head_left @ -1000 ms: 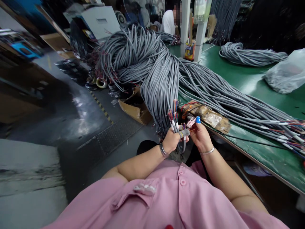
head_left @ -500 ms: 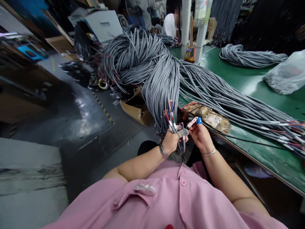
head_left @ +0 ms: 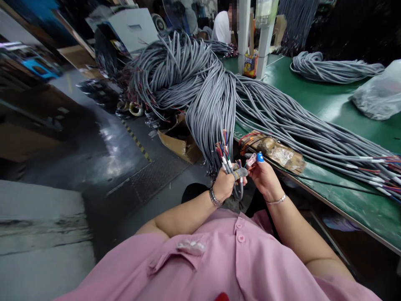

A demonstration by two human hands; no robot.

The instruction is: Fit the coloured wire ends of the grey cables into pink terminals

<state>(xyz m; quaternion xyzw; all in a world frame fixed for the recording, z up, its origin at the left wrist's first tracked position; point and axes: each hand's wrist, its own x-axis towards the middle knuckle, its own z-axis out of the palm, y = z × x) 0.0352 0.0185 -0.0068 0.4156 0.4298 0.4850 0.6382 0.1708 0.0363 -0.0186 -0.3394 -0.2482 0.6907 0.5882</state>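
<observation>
My left hand [head_left: 224,186] is closed around several grey cables [head_left: 229,164] whose stripped ends fan out in red, blue and other coloured wires [head_left: 220,150]. A grey wrap covers that hand's thumb [head_left: 240,173], which presses on the cables. Close beside it, my right hand [head_left: 265,179] pinches a small pale pink piece with dark marks or holes [head_left: 251,160], held by the cable's wire ends. Its exact kind is too small to make out. The right thumb wears a blue cover [head_left: 260,157]. Some of the right fingertips are hidden.
A large heap of grey cables [head_left: 178,67] hangs over the edge of the green table [head_left: 338,100]. A taped wooden block [head_left: 275,152] lies by the table edge. An open cardboard box [head_left: 175,144] stands on the floor. A person in white [head_left: 222,27] is at the back.
The pale pink piece has turned and drawn a little nearer my left hand, with my right thumb shifting slightly left. My left hand keeps its hold on the cables.
</observation>
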